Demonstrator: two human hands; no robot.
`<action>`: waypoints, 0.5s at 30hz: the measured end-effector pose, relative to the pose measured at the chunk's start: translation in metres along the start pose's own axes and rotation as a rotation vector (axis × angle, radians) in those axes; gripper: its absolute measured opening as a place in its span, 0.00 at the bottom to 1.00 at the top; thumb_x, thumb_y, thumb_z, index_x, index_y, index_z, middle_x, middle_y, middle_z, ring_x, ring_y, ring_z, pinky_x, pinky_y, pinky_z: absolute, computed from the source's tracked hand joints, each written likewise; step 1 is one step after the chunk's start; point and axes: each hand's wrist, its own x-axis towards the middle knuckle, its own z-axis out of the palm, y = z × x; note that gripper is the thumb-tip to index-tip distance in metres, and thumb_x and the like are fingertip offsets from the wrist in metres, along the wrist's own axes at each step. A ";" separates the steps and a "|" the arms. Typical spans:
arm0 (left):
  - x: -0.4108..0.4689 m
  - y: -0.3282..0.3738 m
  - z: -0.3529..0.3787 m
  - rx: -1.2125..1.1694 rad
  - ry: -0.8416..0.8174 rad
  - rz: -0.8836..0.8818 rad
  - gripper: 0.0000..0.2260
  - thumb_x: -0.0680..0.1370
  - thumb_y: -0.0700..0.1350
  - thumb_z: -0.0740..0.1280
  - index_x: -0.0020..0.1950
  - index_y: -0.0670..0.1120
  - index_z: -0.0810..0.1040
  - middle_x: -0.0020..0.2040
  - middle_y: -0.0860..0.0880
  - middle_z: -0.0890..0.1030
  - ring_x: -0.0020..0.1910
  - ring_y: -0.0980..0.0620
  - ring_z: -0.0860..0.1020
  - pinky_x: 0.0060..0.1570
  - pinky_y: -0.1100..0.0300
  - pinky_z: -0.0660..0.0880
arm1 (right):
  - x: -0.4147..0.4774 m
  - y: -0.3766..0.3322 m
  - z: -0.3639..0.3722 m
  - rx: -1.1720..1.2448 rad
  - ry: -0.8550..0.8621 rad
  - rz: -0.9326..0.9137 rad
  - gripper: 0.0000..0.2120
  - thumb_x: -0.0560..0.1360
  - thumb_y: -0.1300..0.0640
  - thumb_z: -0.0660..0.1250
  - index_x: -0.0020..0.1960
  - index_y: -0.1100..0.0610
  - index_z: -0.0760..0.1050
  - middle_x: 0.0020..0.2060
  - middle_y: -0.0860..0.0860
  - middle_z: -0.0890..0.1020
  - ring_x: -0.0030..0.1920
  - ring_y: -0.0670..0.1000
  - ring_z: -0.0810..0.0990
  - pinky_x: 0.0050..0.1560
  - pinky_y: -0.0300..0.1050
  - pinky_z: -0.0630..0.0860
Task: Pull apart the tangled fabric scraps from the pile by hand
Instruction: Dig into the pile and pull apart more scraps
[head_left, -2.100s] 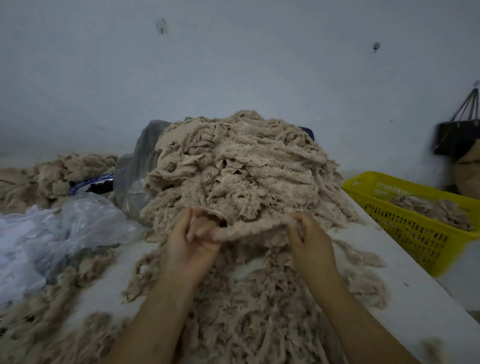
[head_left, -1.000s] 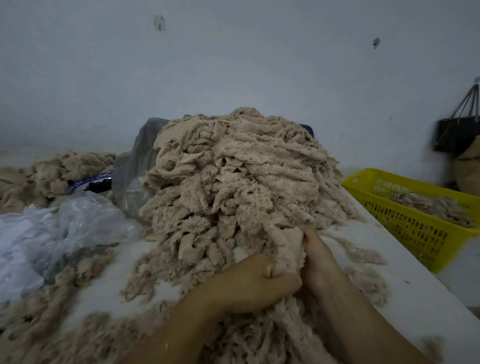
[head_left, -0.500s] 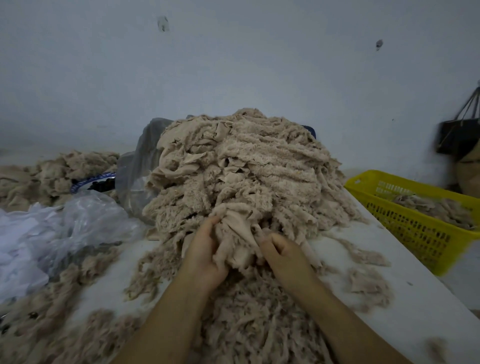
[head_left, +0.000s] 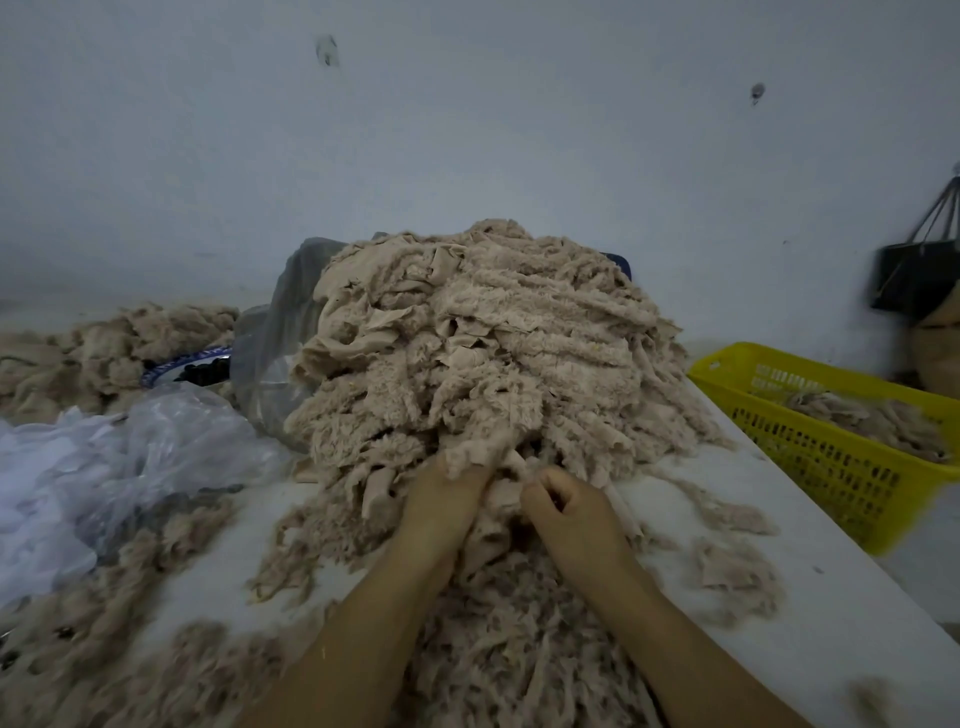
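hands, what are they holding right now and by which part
A clump of scraps at the pile's near edge: left hand grips its left side, right hand its right.

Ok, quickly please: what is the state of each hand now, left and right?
Left hand: fingers buried in the fabric scraps, so it cannot be told.
Right hand: fingers curled, pinching the fabric scraps.

Left hand (head_left: 440, 501), right hand (head_left: 574, 512), forearms (head_left: 363, 629) bare.

A yellow basket (head_left: 810, 447) sits right, crumpled plastic bags (head_left: 171, 441) left.
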 end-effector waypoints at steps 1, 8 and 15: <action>0.001 0.002 -0.002 -0.110 0.076 -0.039 0.08 0.81 0.48 0.66 0.50 0.46 0.81 0.46 0.43 0.85 0.44 0.46 0.83 0.48 0.50 0.80 | 0.000 0.001 0.000 -0.016 -0.032 0.018 0.20 0.79 0.58 0.63 0.31 0.51 0.60 0.23 0.42 0.65 0.25 0.40 0.62 0.28 0.32 0.61; -0.007 0.015 -0.001 -0.575 -0.028 -0.275 0.06 0.83 0.50 0.64 0.53 0.52 0.80 0.37 0.47 0.82 0.36 0.54 0.81 0.27 0.60 0.76 | 0.002 0.006 0.010 -0.243 -0.061 0.050 0.13 0.78 0.56 0.66 0.37 0.54 0.67 0.33 0.43 0.72 0.30 0.41 0.68 0.33 0.35 0.66; -0.015 0.013 0.000 0.040 -0.144 0.051 0.22 0.73 0.69 0.63 0.36 0.54 0.86 0.39 0.55 0.86 0.40 0.60 0.84 0.41 0.63 0.80 | 0.005 0.003 0.002 -0.268 -0.221 -0.203 0.18 0.81 0.60 0.58 0.67 0.43 0.68 0.62 0.36 0.72 0.61 0.32 0.70 0.57 0.30 0.70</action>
